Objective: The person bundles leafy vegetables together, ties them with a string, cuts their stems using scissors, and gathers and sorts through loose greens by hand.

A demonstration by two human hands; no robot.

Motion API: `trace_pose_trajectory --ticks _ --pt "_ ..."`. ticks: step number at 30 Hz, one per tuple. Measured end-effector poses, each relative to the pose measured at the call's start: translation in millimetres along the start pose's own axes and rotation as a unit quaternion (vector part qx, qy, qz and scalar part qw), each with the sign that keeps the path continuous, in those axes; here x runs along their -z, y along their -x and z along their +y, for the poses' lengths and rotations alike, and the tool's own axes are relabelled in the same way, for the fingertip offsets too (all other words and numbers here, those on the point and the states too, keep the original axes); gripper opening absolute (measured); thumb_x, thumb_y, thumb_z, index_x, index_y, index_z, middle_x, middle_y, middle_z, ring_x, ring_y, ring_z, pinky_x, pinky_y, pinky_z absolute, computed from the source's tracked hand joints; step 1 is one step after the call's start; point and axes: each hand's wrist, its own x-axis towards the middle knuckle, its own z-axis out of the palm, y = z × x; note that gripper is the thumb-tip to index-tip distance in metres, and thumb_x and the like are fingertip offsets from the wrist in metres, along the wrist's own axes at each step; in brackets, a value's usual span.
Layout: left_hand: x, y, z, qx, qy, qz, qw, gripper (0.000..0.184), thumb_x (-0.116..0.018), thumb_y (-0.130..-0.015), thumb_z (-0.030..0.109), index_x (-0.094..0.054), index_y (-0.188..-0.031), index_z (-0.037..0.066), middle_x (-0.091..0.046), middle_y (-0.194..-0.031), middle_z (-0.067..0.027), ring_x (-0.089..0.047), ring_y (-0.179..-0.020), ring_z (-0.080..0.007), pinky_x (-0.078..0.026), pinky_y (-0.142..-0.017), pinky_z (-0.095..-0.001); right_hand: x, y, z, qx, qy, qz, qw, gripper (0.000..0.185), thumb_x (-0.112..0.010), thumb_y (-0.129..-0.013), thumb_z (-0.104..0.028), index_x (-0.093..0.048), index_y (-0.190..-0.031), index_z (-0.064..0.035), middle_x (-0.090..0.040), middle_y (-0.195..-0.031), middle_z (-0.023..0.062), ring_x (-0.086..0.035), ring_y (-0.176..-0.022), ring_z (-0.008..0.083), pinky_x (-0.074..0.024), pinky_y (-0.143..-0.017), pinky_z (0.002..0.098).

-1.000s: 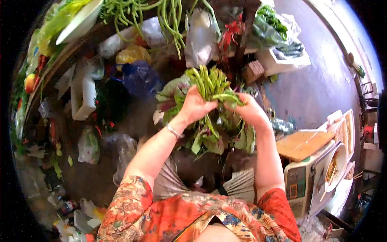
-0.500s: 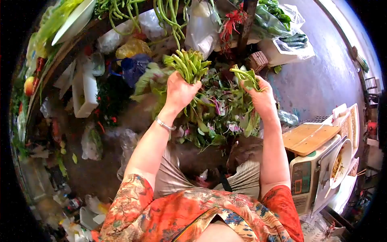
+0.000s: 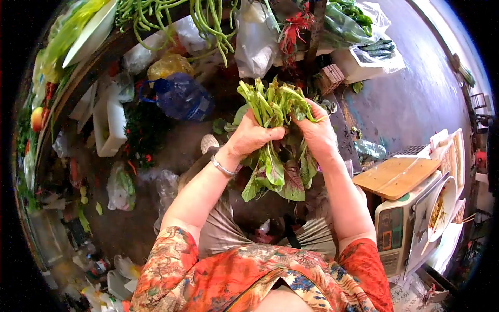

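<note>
Both of my hands meet at one bunch of amaranth greens [image 3: 274, 171], held up in front of my knees. Pale green cut stems point away from me, while the green and purple leaves hang down towards my lap. My left hand [image 3: 254, 136], with a silver bracelet at the wrist, is closed round the stems on the left side. On the right, my right hand [image 3: 317, 134] grips further stems pressed against the same bunch. Part of its fingers is hidden behind the greens.
A blue plastic jug [image 3: 182, 98] lies beyond my left arm, near a white foam box [image 3: 109, 125]. At my right stands a weighing scale [image 3: 397, 229] with a wooden board [image 3: 397, 177] and a bowl of food [image 3: 443, 208]. Long beans [image 3: 210, 23] hang overhead.
My hands have come together, and the stems from the right hand now join the left hand's bunch. The bunch has been drawn nearer, and more of the blue jug shows.
</note>
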Motion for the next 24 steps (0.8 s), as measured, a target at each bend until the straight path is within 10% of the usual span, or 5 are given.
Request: trace_pose_trajectory --ticks 6,24 --pt "9.0 4.1 5.0 0.124 0.068 -0.050 0.989 0.062 -0.076 -0.074 0.008 -0.046 -0.128 0.003 -0.059 -0.113 -0.0025 -0.055 -0.103 -0.0144 -0.045 -0.092 -0.0296 7.8 0.4 -0.4 -0.002 0.023 -0.046 0.999 0.025 -0.061 -0.089 -0.008 -0.062 -0.113 -0.0012 -0.066 -0.101 -0.0004 -0.057 -0.090 0.0072 -0.0460 -0.083 0.0233" --pt "2.2 -4.0 15.5 0.050 0.090 0.044 0.994 0.042 -0.068 -0.075 0.009 -0.058 -0.115 0.004 -0.064 -0.107 -0.0034 -0.060 -0.095 -0.0151 -0.048 -0.089 -0.0300 18.1 -7.7 -13.3 -0.039 0.068 0.031 0.996 0.026 -0.066 -0.085 -0.011 -0.063 -0.109 -0.0034 -0.066 -0.091 0.0005 -0.056 -0.073 0.0064 -0.0453 -0.068 0.0220"
